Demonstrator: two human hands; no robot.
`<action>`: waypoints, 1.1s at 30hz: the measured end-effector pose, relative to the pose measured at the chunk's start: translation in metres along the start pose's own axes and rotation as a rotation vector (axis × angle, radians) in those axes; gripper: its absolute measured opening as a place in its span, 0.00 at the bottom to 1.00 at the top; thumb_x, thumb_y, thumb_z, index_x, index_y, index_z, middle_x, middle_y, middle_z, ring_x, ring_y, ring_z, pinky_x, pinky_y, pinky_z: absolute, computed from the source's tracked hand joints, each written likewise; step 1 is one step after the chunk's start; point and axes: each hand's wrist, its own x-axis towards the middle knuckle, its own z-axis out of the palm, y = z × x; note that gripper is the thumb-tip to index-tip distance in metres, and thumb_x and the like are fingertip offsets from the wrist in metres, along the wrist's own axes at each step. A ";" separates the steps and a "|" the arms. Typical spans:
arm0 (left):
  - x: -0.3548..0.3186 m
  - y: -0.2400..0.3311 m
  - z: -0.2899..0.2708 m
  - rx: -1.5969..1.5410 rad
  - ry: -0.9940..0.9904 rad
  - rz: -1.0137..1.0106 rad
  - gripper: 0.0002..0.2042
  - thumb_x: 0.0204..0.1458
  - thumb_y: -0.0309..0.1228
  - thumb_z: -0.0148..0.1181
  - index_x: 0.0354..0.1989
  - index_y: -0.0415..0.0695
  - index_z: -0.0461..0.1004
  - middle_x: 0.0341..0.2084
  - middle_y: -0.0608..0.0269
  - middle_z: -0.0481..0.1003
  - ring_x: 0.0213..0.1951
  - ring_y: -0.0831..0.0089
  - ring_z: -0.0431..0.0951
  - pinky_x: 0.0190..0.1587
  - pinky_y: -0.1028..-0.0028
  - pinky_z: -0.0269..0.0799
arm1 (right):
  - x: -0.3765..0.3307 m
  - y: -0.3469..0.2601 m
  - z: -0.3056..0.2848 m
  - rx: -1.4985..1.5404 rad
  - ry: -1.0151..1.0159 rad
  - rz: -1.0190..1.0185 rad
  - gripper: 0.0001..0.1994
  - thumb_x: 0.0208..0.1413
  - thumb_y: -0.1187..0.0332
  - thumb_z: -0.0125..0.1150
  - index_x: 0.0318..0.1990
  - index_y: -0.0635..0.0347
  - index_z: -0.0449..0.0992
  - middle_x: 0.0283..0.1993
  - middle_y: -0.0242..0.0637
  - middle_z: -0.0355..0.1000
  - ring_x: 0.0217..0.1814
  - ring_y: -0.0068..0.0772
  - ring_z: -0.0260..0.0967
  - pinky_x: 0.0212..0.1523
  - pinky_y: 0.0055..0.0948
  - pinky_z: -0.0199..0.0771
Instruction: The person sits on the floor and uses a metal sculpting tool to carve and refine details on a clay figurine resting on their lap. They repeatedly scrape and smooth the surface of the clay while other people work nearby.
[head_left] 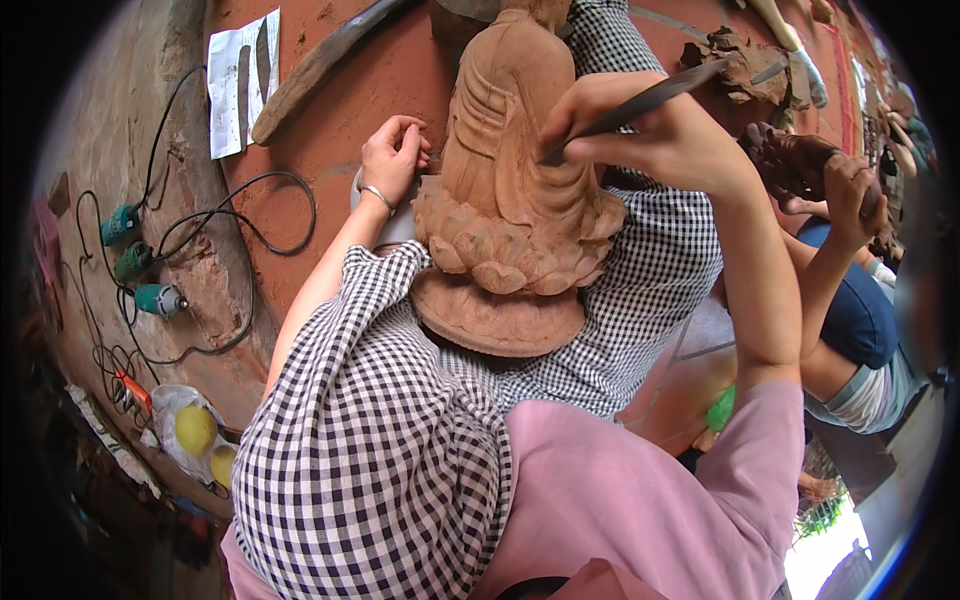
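One large clay statue, a robed figure on a lotus-petal base with a round foot, lies across the person's lap on a black-and-white checked cloth; it is the landmark for all else. The cloth runs under the statue and spreads below and to the right of it, over a pink garment that fills the lower part of the view below the statue. Left of the statue stretches the reddish clay-stained floor. On it, up and to the left of the statue, lie a long wooden board and a white sheet of paper. Far left of the statue, black cables loop toward three small teal power tools. Well below and left of the statue sits a clear bag with yellow fruit. To the right of the statue another person's hand grips a dark carved piece.

The right hand, at the statue's upper right, is closed in a pinch around a dark slender carving tool, whose tip touches the robe folds. The left hand, wearing a thin bracelet, rests with its fingers curled against the statue's left side, just above the petals.
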 end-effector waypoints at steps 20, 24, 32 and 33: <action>0.004 -0.007 0.000 -0.039 -0.025 -0.005 0.08 0.64 0.28 0.52 0.42 0.37 0.75 0.26 0.65 0.77 0.25 0.83 0.75 0.28 0.81 0.74 | -0.059 -0.003 0.063 0.117 0.551 0.245 0.08 0.48 0.71 0.72 0.33 0.66 0.81 0.61 0.50 0.71 0.56 0.34 0.71 0.56 0.32 0.71; 0.003 -0.006 0.000 -0.025 -0.027 0.006 0.08 0.64 0.28 0.52 0.42 0.37 0.75 0.26 0.65 0.77 0.24 0.83 0.75 0.28 0.81 0.74 | -0.063 0.006 0.059 0.587 0.602 0.332 0.08 0.52 0.72 0.70 0.34 0.69 0.79 0.60 0.50 0.72 0.51 0.32 0.74 0.52 0.29 0.73; -0.001 0.006 0.002 0.067 -0.013 0.011 0.09 0.65 0.28 0.51 0.42 0.36 0.75 0.25 0.65 0.77 0.24 0.83 0.75 0.28 0.81 0.74 | -0.065 -0.002 0.098 0.461 0.794 0.286 0.08 0.50 0.71 0.71 0.35 0.67 0.81 0.60 0.50 0.73 0.52 0.32 0.74 0.52 0.30 0.73; -0.001 0.005 0.002 0.065 -0.014 0.025 0.09 0.65 0.29 0.51 0.42 0.37 0.75 0.25 0.66 0.77 0.24 0.83 0.74 0.28 0.81 0.74 | -0.067 -0.002 0.096 0.545 0.814 0.302 0.08 0.51 0.72 0.71 0.35 0.67 0.81 0.60 0.50 0.72 0.52 0.32 0.74 0.52 0.30 0.73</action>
